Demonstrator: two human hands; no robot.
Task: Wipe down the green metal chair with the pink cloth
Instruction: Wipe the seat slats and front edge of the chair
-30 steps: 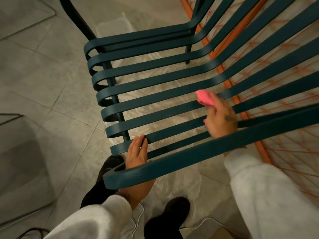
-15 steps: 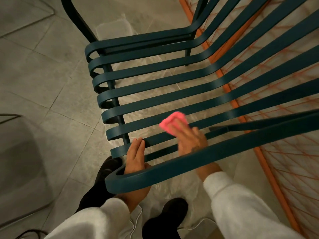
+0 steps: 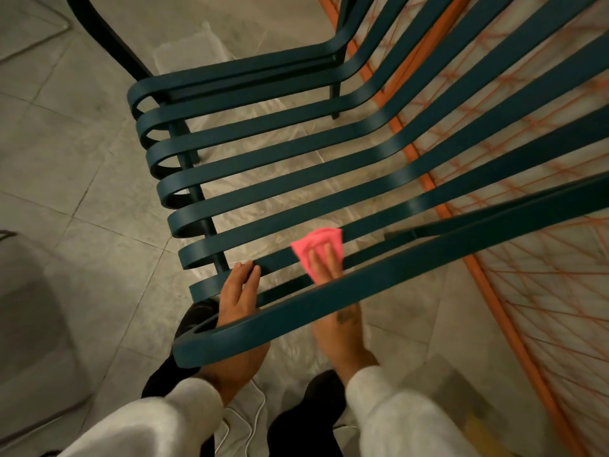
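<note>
Cloth (image 3: 318,247) soft, light – right hand (image 3: 339,328) presses it flat on slat, fingers straight, together. Chair (image 3: 296,179) stiff, likely heavy – left hand (image 3: 239,291) rests on slat, fingers straight.

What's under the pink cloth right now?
Under the pink cloth are the nearest seat slats of the green chair; the right hand presses it flat on them. The metal directly beneath is covered, so its condition cannot be seen.
</note>
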